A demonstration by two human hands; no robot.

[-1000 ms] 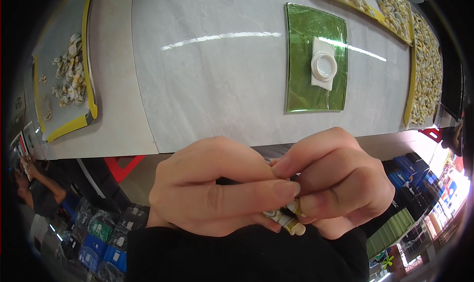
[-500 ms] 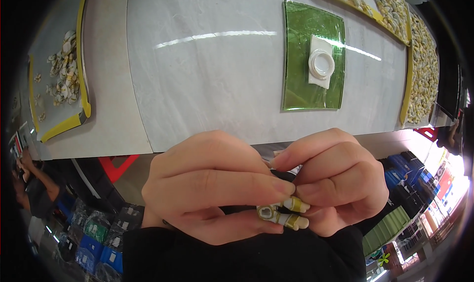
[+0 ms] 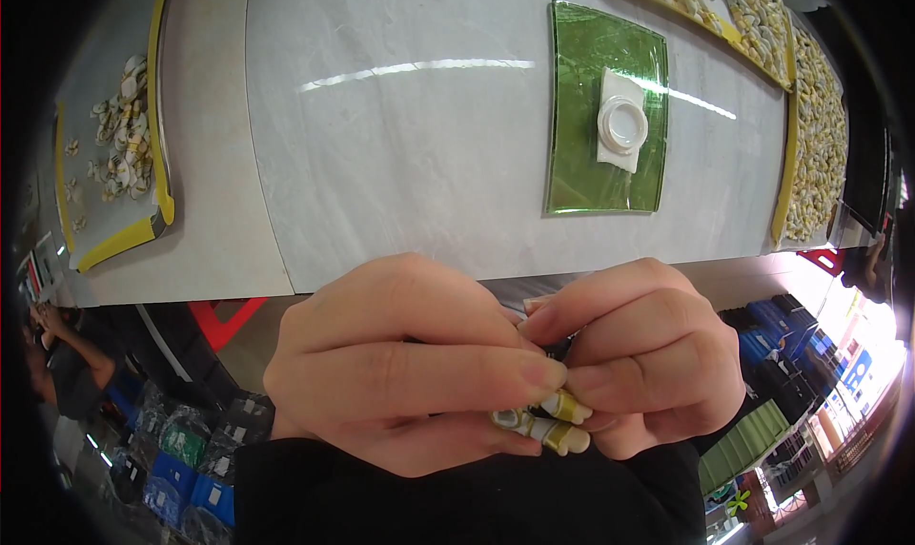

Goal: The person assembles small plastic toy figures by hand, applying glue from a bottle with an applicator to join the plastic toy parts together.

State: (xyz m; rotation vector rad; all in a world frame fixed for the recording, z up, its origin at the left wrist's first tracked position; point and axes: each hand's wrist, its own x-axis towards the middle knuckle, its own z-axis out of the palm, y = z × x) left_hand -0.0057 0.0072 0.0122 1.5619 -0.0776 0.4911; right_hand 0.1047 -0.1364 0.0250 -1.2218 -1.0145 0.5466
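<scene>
In front of my chest, both hands are close together. My left hand [image 3: 400, 364] is closed, its thumb and fingers pinching a small white, yellow and gold figurine [image 3: 562, 435]. Two stubby leg-like parts with pale tips stick out below the thumb; the rest of it is covered by my fingers. My right hand [image 3: 658, 354] is closed too, its curled fingertips meeting the left thumb right beside the figurine. What lies between the right fingertips is hidden.
On the grey table [image 3: 400, 183] lies a green glassy sheet [image 3: 581, 173] bearing a white pad and a small round white dish [image 3: 624, 125]. A yellow-edged tray [image 3: 110, 245] with loose small pieces sits left; fuller trays [image 3: 815, 144] stand right. Blue crates [image 3: 172, 488] are below left.
The figurine has tilted and sunk slightly between my fingers, so less of its upper part shows. Both hands stay close together, with the left shifted slightly leftward.
</scene>
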